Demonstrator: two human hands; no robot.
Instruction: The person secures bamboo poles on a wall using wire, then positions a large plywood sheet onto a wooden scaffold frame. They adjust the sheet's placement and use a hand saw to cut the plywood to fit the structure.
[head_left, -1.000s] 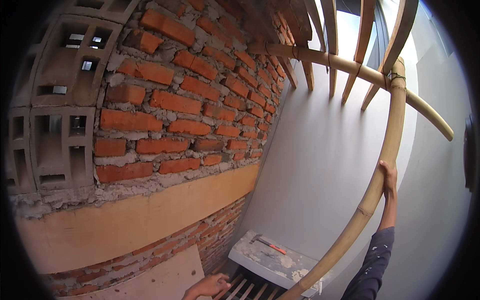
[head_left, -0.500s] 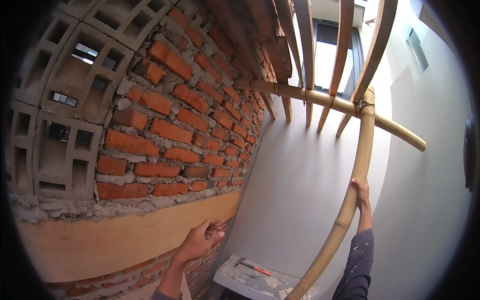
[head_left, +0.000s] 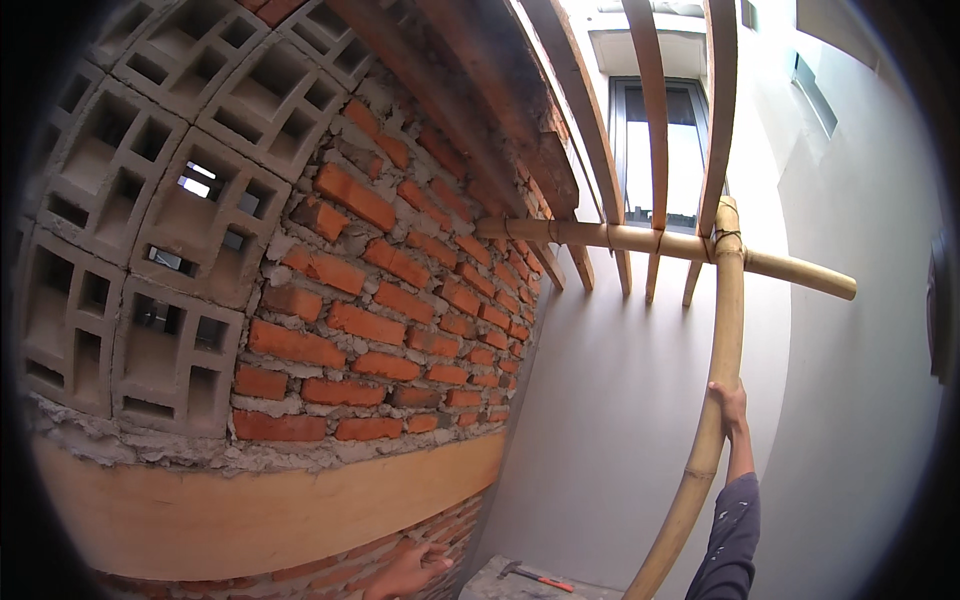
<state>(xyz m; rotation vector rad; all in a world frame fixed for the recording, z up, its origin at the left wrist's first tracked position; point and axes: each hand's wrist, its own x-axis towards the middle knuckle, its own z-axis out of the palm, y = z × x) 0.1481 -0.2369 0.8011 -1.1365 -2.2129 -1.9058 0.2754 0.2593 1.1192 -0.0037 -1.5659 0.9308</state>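
Head view: from my end I see the right hand point(head_left: 732, 402) closed around the upright bamboo pole point(head_left: 729, 310), which runs above it and, bending leftward, below it to the lower edge. Directly above that hand, the pole's top meets a horizontal bamboo crosspiece point(head_left: 640, 240), with a dark binding point(head_left: 728, 235) at the joint. Higher still I make out wooden slats point(head_left: 655, 120) and a window point(head_left: 660, 150) beyond them. A dark sleeve point(head_left: 735, 530) with pale specks lies below the right hand.

The left hand point(head_left: 412, 572) is low and well apart from the pole, fingers loosely bent; I cannot tell whether it holds anything. Above it rise a tan band point(head_left: 300, 515) and rough brickwork point(head_left: 370, 320); just to its right, a hammer point(head_left: 540, 578) rests on a grey ledge point(head_left: 488, 583).
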